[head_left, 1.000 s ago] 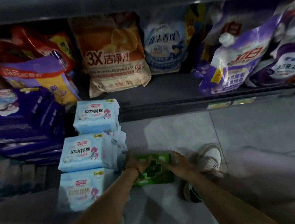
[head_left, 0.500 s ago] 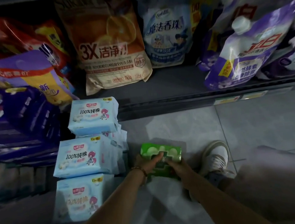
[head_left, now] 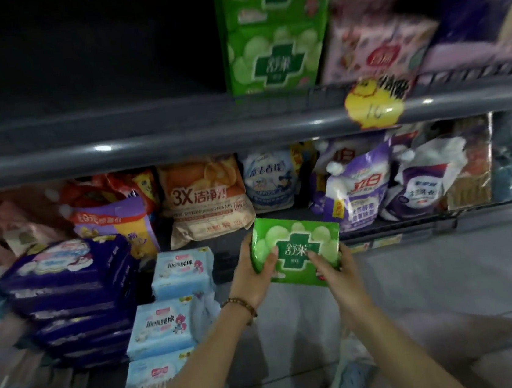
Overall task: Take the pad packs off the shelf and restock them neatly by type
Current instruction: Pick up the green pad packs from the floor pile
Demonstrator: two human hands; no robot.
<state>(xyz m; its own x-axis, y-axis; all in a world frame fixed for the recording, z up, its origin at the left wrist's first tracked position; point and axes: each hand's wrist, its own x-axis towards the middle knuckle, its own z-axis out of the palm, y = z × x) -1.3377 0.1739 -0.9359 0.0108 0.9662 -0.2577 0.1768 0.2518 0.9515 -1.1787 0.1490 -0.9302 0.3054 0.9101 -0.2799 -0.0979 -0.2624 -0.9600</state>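
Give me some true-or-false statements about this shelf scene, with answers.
1. The left hand and right hand both hold the green pad pack. True.
2. Matching green packs stand on the upper shelf. True.
3. The green pad pack lies on that shelf too. False: it is held in the air, below it.
4. The light blue packs sit on the upper shelf. False: they are stacked low on the left, beside the purple packs.
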